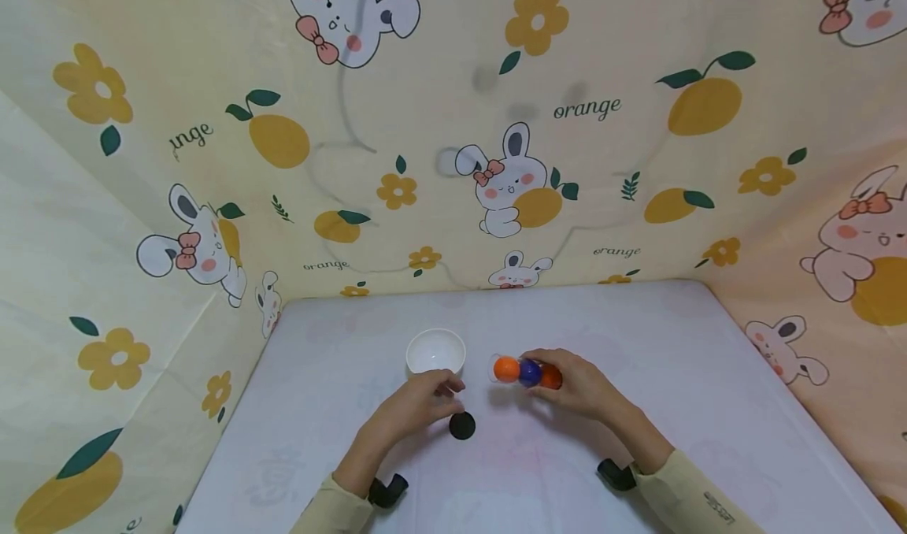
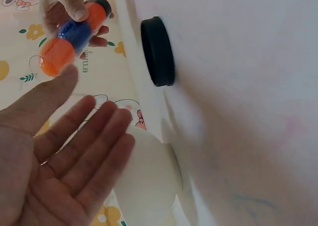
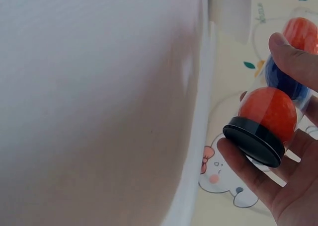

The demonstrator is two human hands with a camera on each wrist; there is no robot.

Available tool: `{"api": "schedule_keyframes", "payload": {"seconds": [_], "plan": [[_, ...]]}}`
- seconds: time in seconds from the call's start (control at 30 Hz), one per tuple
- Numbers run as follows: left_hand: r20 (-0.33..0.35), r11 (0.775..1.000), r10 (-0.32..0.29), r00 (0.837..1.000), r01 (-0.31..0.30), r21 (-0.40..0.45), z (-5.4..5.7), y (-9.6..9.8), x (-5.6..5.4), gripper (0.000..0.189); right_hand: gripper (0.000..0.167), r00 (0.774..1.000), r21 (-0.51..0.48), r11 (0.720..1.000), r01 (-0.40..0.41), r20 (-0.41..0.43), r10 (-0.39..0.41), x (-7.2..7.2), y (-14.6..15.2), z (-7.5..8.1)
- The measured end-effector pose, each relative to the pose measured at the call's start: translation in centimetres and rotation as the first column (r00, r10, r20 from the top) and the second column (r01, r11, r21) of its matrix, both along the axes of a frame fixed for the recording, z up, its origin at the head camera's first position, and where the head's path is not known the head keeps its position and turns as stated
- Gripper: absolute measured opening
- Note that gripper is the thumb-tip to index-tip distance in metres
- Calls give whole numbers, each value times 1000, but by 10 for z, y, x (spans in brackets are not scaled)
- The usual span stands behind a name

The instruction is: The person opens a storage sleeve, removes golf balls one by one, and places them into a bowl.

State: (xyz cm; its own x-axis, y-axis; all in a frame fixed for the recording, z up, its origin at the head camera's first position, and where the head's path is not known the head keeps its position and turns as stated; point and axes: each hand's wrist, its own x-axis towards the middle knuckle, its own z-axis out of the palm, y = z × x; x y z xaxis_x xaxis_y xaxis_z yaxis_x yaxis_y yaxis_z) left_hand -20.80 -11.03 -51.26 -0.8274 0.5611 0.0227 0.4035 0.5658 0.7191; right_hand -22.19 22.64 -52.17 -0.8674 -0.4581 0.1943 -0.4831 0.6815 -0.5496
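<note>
My right hand [image 1: 584,388] grips a clear tube [image 1: 520,370] above the table, lying nearly sideways. Inside it sit an orange ball [image 1: 505,369], a blue ball [image 1: 530,373] and a second orange ball [image 3: 268,112], in a row. A black cap [image 3: 252,141] covers the tube's end by my palm; the opposite end has no cap on it. Holding nothing, my left hand [image 1: 416,404] is spread with its fingers extended, between a white bowl [image 1: 435,351] and a loose black cap [image 1: 462,425]. That cap rests on the table, right by the left fingertips.
A white cloth [image 1: 538,471] covers the table. Behind it and at the sides hangs a cream curtain [image 1: 439,85] printed with rabbits and oranges. The bowl stands toward the back, left of the tube. Black wrist straps [image 1: 388,491] show at both sleeves.
</note>
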Motion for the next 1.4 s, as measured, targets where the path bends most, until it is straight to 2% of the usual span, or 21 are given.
{"api": "schedule_keyframes", "payload": {"seconds": [0.2, 0.33, 0.47, 0.6, 0.83, 1.03, 1.2, 1.4], "plan": [[-22, 996, 49, 999, -47, 75, 4, 7, -6, 38, 55, 1000, 15, 1000, 15, -27, -15, 0, -5, -1], [-76, 986, 53, 996, -40, 164, 3, 9, -9, 42, 56, 999, 22, 999, 29, -28, -29, 2, -9, 0], [-84, 975, 73, 994, -53, 215, 3, 11, -12, 45, 57, 999, 40, 998, 38, -18, -37, 2, -13, 0], [-73, 971, 94, 993, -75, 225, 3, 15, -13, 47, 57, 998, 42, 998, 37, -46, -35, 0, -17, 0], [-62, 963, 86, 994, -67, 262, 5, 23, -16, 46, 58, 994, 56, 998, 27, -106, -21, -1, -24, 4], [-70, 964, 100, 993, -79, 254, 7, 24, -15, 48, 58, 987, 68, 997, 21, -161, -10, -3, -25, 6], [-64, 963, 109, 992, -89, 253, 9, 23, -14, 49, 57, 978, 100, 995, -7, -205, 28, -6, -23, 10], [-72, 960, 105, 992, -83, 266, 8, 22, -14, 49, 56, 973, 120, 992, -47, -220, 72, -8, -21, 17]]}}
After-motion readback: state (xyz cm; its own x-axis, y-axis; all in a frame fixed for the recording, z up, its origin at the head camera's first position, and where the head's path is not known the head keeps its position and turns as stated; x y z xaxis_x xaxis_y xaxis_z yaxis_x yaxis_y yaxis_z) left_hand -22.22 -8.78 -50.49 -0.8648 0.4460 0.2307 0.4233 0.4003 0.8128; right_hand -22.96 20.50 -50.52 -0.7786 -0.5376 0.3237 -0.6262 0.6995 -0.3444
